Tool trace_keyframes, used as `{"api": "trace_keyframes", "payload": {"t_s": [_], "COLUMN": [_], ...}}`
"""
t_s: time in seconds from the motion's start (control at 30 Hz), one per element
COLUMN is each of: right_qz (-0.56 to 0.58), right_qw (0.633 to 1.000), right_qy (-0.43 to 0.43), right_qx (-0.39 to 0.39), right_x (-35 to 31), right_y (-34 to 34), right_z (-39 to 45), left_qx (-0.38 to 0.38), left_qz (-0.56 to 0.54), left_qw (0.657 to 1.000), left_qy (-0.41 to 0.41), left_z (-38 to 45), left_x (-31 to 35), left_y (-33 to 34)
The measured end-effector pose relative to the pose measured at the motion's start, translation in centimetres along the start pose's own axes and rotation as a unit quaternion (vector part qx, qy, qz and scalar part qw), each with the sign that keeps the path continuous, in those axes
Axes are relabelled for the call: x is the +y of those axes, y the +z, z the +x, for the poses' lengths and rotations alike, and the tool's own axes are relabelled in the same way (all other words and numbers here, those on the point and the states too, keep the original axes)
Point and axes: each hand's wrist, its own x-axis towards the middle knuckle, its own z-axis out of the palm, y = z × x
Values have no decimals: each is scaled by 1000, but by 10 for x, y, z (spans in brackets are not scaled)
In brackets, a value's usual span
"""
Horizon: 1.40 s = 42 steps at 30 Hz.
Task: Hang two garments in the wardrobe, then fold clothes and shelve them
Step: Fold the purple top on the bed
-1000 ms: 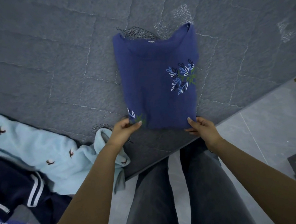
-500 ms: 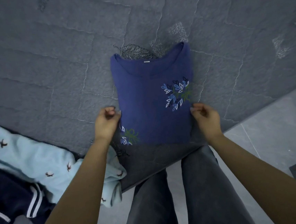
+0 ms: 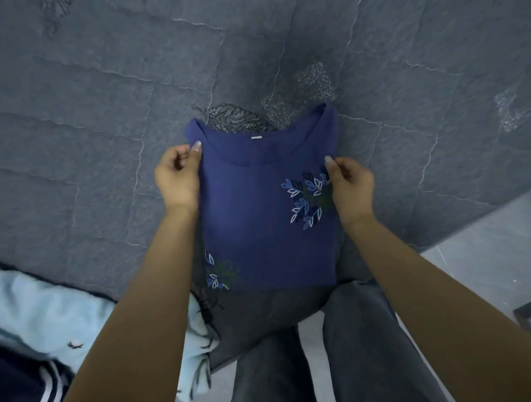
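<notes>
So the blue top you're working on is lying flat on the grey quilted bed cover, neckline pointing away from you, sides already tucked in so it's a neat narrow rectangle. Dark navy-ish blue, with a leaf embroidery patch in white and lighter blue on the right chest, and a smaller leafy bit down by the lower left corner. There's a small white tag at the back of the collar. The bottom hem sits close to the bed edge, right above your knees.

Your left hand is at the top's left edge up near the shoulder, fingers curled in and thumb pressed against the fabric, pinching the edge. Your right hand does the same on the right edge, a bit lower, thumb tip on the cloth just beside the leaf patch, fingers curled. Both forearms reach straight out from you, roughly parallel, one on each side of the top.

Off to your left there's a light blue garment with little dark bird shapes, touching a dark navy piece with white stripes.
</notes>
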Motion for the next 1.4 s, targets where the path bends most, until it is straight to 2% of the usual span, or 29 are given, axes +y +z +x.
{"api": "trace_keyframes", "payload": {"t_s": [0.07, 0.1, 0.2, 0.27, 0.3, 0.37, 0.43, 0.57, 0.67, 0.8, 1.0, 1.07, 1.13, 1.27, 1.4], "right_qz": [67, 47, -57, -34, -8, 46, 80, 149, 165, 189, 241, 255, 287, 375, 413], "right_qw": [994, 994, 998, 996, 996, 996, 991, 963, 940, 928, 931, 938, 940, 923, 910], "right_qy": [56, 66, 18, 1, 13, 69, 100, 137, 177, 192, 121, 82, 53, 22, -25], "right_qx": [-63, -69, 16, 80, 88, 43, -41, -176, -242, -258, -247, -220, -175, -85, -1], "right_x": [2, 3, 6, 3, 2, -2, -4, -7, -7, -6, -19, -32, -45, -60, -66], "right_y": [-3, -5, -10, -13, -15, -15, -13, -11, -6, -2, -29, -48, -71, -123, -182], "right_z": [7, 11, 22, 29, 32, 36, 39, 53, 64, 62, -2, -37, -81, -178, -270], "left_qx": [-21, -28, -28, -4, 9, 18, -38, -273, -319, -326, -263, -253, -274, -326, -393], "left_qz": [-68, -76, -40, -20, -15, 5, 16, -51, -92, -133, -134, -122, -112, -114, -118], "left_qw": [997, 996, 997, 998, 998, 996, 990, 931, 906, 906, 949, 958, 955, 938, 910], "left_qy": [-24, -37, -67, -67, -65, -82, -139, -238, -261, -234, -109, -63, -31, 18, 54], "left_z": [0, 1, 5, 8, 9, 11, 15, 22, 26, 19, -28, -49, -75, -143, -223], "left_x": [1, 0, -7, -10, -10, -10, -11, -14, -16, -19, -2, 12, 31, 75, 118], "left_y": [-3, -3, -3, -3, -4, -6, -11, -23, -28, -31, -38, -46, -57, -85, -101]}}
